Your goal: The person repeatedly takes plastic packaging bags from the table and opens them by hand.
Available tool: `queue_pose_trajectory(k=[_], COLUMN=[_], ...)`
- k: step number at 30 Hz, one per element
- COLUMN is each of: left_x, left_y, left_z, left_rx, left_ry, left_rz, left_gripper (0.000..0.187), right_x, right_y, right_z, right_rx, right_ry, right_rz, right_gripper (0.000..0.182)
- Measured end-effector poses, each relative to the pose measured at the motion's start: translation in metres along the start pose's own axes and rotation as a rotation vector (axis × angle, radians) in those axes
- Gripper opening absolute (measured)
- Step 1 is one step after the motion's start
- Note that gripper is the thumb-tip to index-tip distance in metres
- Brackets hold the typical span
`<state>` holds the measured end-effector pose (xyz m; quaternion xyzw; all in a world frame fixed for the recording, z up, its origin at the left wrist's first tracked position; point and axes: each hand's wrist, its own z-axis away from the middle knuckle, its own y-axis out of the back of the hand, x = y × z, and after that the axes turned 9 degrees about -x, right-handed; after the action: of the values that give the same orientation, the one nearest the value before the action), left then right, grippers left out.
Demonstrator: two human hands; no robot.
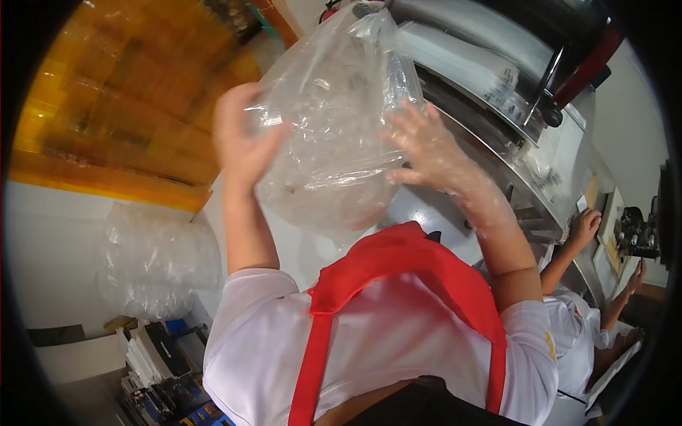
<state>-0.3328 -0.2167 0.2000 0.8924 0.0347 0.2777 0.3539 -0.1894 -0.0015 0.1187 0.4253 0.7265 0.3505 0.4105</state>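
Note:
A large clear plastic bag (320, 142) fills the space between my hands, its narrow upper end reaching up beside the metal machine. My left hand (245, 135), smeared by motion, is at the bag's left side with thumb and fingers apart. On the opposite side, my right hand (423, 145) lies against the film with its fingers spread. Pale flecks show on my right hand and forearm. Crumpled folds and highlights cover the bag.
A metal machine (490, 121) with a red-handled lever stands at upper right. Orange strip curtain (128, 92) hangs at left, above a bundle of clear plastic (156, 259). Equipment (160, 358) is stacked lower left. Another person's hand (586, 224) rests at a bench on the right.

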Motion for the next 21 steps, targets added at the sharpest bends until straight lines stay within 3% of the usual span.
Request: queue_pose_trajectory(k=[2,4,5,6,7,8,10,12,14,18,21], left_x=[-0.018,-0.045,-0.054,-0.063,-0.075,-0.092,-0.144,-0.248,-0.277,-0.199,-0.244], left_y=[-0.033,-0.071,-0.087,-0.103,-0.118,-0.133,-0.164,-0.173,-0.164,-0.116,-0.134], left_z=[-0.011,-0.017,-0.026,-0.033,-0.033,-0.03,-0.017,0.018,0.031,0.012,-0.023], left_rx=[-0.853,-1.177,-1.173,-1.026,-0.885,-0.889,-1.221,-1.534,-1.716,-1.753,-1.779], left_ry=[0.216,0.246,0.235,0.195,0.164,0.166,0.43,0.651,0.673,1.082,1.07], left_rz=[-0.219,-0.297,-0.297,-0.224,-0.146,-0.137,-0.594,-0.632,-0.607,-0.825,-0.632], left_gripper=[0.066,0.074,0.074,0.079,0.084,0.084,0.097,0.101,0.101,0.095,0.09], right_x=[0.007,0.009,0.005,0.0,-0.006,-0.012,-0.021,-0.031,-0.026,-0.032,-0.044], right_y=[-0.019,-0.018,-0.013,-0.008,-0.005,-0.001,0.018,0.042,0.028,0.017,0.042], right_z=[0.003,0.002,0.003,0.004,0.005,0.005,-0.004,-0.017,-0.017,-0.021,-0.021], right_rx=[-0.127,-0.233,-0.185,-0.14,-0.145,-0.179,-0.219,-0.473,-0.418,-0.209,-0.244], right_ry=[-0.031,-0.078,-0.081,-0.087,-0.098,-0.111,-0.116,-0.178,-0.177,-0.147,-0.322], right_rz=[0.18,0.243,0.016,-0.216,-0.219,-0.252,-0.278,-0.184,-0.274,-0.359,-0.505], right_gripper=[0.023,0.013,0.011,0.014,0.014,0.015,0.015,0.018,0.018,0.017,0.019])
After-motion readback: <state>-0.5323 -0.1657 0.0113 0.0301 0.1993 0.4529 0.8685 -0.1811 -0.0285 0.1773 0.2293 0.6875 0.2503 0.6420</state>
